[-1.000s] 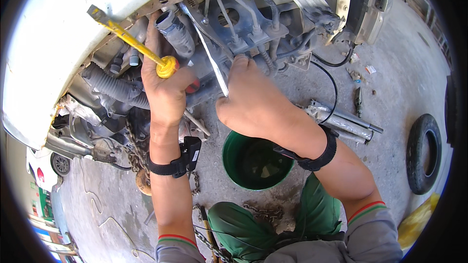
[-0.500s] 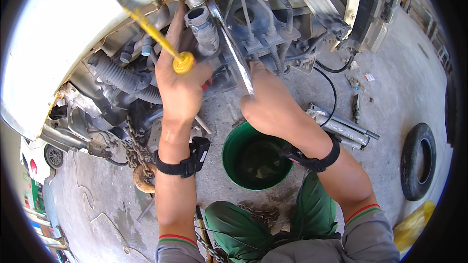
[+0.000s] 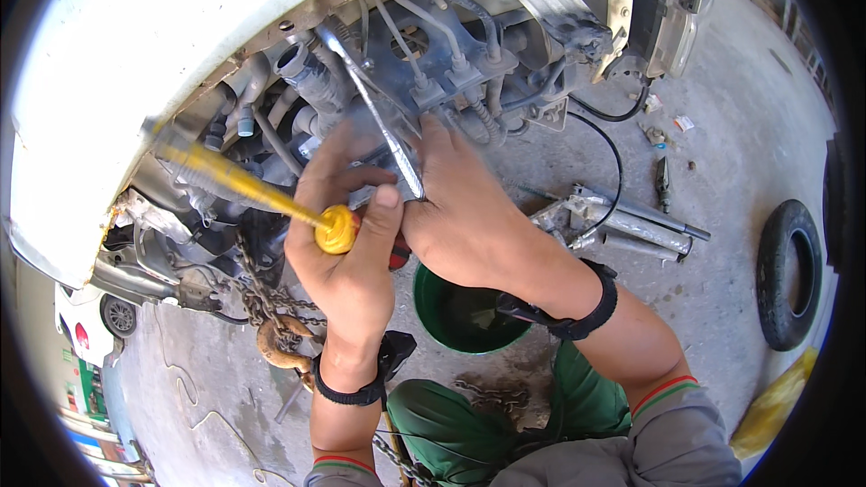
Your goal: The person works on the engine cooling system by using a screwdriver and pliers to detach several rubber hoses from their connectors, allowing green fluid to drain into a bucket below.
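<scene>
My left hand is closed on a long yellow tool with a round yellow knob and red on the handle; its long end is blurred and points up-left. My right hand grips a silver wrench beside it. The wrench reaches up among the pipes of the vehicle's exposed underside, just right of an open-ended grey hose. Several pipes run through a bracket right of the wrench. My right fingertips are partly hidden and smeared.
A white body panel arches over the parts. Below sit a green bucket and a chain with hook. Metal cylinders, a tyre and a yellow bag lie at right. A white car stands far left.
My left hand has come down from beside the hose, with the yellow tool moving lower and tilting further left. My right hand stays on the wrench, slightly lower.
</scene>
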Motion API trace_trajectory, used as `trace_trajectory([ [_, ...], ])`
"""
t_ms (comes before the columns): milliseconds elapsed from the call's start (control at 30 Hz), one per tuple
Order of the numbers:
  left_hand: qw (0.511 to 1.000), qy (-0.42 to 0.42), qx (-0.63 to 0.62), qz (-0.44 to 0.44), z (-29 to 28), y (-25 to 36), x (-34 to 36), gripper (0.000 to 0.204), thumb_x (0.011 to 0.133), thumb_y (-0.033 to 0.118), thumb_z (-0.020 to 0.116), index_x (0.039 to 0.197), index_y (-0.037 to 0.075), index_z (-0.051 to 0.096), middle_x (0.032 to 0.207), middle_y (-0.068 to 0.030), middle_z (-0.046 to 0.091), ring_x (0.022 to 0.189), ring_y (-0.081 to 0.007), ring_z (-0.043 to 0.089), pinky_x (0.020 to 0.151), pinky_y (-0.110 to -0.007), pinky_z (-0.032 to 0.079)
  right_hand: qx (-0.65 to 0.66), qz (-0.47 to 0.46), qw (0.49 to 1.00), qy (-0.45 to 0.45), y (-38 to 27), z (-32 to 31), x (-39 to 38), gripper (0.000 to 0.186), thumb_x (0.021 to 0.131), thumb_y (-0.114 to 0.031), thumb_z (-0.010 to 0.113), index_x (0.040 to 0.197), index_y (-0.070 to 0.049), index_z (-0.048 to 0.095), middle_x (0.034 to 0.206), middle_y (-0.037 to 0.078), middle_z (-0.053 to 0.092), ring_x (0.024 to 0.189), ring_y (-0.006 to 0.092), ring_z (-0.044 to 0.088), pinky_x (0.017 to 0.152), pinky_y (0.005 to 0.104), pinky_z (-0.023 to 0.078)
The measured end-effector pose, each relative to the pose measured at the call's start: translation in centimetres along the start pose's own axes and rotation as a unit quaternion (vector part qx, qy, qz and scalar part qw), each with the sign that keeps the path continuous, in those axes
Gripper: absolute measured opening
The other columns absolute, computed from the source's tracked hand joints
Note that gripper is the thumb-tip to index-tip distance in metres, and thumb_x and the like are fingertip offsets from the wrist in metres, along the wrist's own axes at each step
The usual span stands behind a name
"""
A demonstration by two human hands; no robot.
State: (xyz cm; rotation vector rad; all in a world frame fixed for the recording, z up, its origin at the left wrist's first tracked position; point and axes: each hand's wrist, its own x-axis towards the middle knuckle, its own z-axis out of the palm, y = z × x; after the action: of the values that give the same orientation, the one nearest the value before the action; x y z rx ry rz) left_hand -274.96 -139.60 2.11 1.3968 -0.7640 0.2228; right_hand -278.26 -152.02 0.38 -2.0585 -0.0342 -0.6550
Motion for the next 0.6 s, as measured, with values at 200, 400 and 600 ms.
trace_trajectory([
  [200, 0.999, -0.010, -0.016, -0.032, 1.0, 0.2, 0.8, 0.045, 0.092, 0.003, 0.069, 0.134, -0.006, 0.056, 0.118, -0.0098, 0.066, 0.097, -0.0132, 0.060, 0.088, -0.027, 0.048, -0.167, -0.064, 0.984, 0.001, -0.8, -1.7, 0.1, 0.058, 0.074, -0.014, 0.058, 0.110, 0.030, 0.049, 0.107, 0.045, 0.054, 0.101, 0.0536, 0.053, 0.095, 0.0555, 0.043],
  [400, 0.997, 0.007, 0.066, -0.040, 2.6, 1.5, 1.9, 0.037, 0.097, 0.016, 0.067, 0.122, -0.011, 0.061, 0.099, -0.0082, 0.069, 0.088, -0.0110, 0.062, 0.082, -0.023, 0.048, -0.224, -0.181, 0.957, 0.035, -0.5, -3.6, 1.1, 0.029, 0.073, -0.018, 0.061, 0.067, 0.010, 0.066, 0.082, 0.036, 0.061, 0.078, 0.0478, 0.060, 0.073, 0.0539, 0.050],
  [600, 0.995, 0.023, 0.065, -0.069, 2.9, 1.3, 2.7, 0.022, 0.095, 0.014, 0.070, 0.106, -0.006, 0.069, 0.091, -0.0025, 0.068, 0.081, -0.0060, 0.059, 0.074, -0.019, 0.045, -0.223, -0.029, 0.974, -0.034, -2.0, -4.4, 1.1, 0.035, 0.078, -0.019, 0.060, 0.091, 0.014, 0.063, 0.092, 0.034, 0.065, 0.088, 0.0451, 0.066, 0.077, 0.0507, 0.055],
])
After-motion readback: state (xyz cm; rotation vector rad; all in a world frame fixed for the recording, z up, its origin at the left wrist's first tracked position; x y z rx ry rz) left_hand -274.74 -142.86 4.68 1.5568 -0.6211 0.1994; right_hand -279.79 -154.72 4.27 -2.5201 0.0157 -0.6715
